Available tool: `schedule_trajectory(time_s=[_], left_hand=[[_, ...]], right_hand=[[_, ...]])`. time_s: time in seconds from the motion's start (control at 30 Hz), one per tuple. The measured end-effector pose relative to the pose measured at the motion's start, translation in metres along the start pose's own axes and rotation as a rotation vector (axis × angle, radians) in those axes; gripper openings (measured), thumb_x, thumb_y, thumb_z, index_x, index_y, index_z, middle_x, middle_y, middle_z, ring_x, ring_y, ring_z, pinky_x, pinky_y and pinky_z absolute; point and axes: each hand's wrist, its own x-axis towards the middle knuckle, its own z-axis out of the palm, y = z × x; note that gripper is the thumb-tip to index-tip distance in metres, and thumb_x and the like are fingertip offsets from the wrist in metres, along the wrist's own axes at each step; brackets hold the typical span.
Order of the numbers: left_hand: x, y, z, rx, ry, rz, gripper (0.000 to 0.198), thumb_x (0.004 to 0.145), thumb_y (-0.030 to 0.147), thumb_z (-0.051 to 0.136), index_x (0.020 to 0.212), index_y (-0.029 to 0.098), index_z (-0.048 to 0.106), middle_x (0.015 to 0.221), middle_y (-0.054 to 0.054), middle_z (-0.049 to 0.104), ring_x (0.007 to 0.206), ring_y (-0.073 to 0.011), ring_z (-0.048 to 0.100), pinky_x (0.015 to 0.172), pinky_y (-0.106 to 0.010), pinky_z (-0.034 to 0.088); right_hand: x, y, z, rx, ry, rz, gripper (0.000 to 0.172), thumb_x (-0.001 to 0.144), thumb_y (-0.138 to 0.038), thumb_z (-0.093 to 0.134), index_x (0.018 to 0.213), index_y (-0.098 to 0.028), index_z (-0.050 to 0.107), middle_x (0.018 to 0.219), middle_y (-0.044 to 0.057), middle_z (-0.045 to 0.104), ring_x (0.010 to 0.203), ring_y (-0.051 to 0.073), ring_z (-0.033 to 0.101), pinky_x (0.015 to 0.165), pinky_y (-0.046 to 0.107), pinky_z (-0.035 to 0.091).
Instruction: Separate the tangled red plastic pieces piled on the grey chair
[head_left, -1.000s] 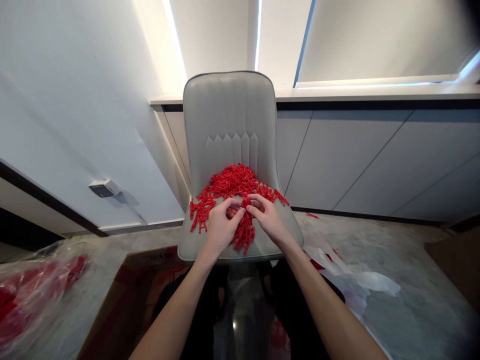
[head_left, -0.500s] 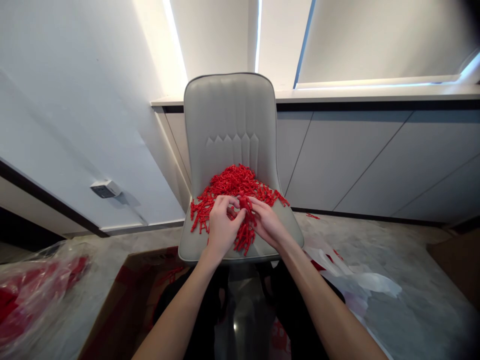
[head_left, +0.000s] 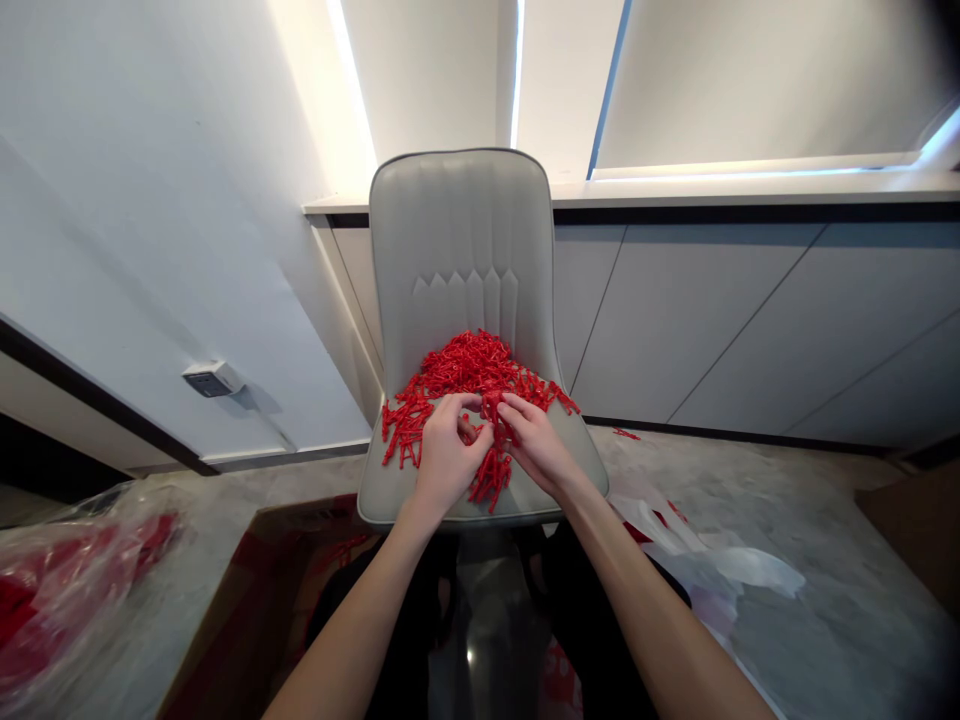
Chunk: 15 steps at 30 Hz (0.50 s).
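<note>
A heap of small, thin red knotted pieces [head_left: 466, 362] is spread over the seat of a grey chair [head_left: 461, 230]. My left hand [head_left: 450, 450] is over the front of the heap, its thumb and fingers curled around some red pieces. Across from it, my right hand [head_left: 536, 440] pinches at a small red bundle [head_left: 492, 405] between the two hands. My fingertips nearly meet there and partly hide the bundle. More red pieces [head_left: 491, 480] lie below my hands near the front of the seat. Their exact kind is too small to make out.
An open cardboard box [head_left: 240, 590] with red pieces inside is on the floor at left. Clear plastic with red contents [head_left: 75, 580] lies farther left. White plastic bags [head_left: 720, 565] are on the right. Cabinets [head_left: 720, 320] and a wall socket [head_left: 212, 378] stand behind.
My right fingers have shifted slightly and bent in over the red bundle, where they were straighter before. My left hand stays almost in place.
</note>
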Motion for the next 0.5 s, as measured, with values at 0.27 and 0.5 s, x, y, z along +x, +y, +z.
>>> schedule_trajectory(time_s=[0.27,0.5], left_hand=[[0.001,-0.008,0.002,0.135,-0.005,-0.007,0.023,0.084,0.017,0.065,0.106,0.019,0.065,0.094,-0.001,0.072,0.060,-0.0094,0.059,0.069,-0.025,0.050],[-0.001,-0.011,0.003,0.252,-0.056,0.008,0.013,0.088,0.021,0.062,0.100,0.019,0.066,0.088,-0.002,0.072,0.066,-0.0125,0.061,0.070,-0.026,0.046]], right_hand=[[0.006,0.004,-0.010,-0.183,0.020,0.007,0.037,0.075,-0.046,0.074,0.101,-0.022,0.064,0.087,0.000,0.063,0.076,0.015,0.058,0.064,0.026,0.048],[0.012,0.007,-0.017,-0.338,-0.034,-0.073,0.028,0.079,-0.045,0.068,0.091,-0.020,0.063,0.084,0.002,0.064,0.077,0.015,0.059,0.066,0.026,0.049]])
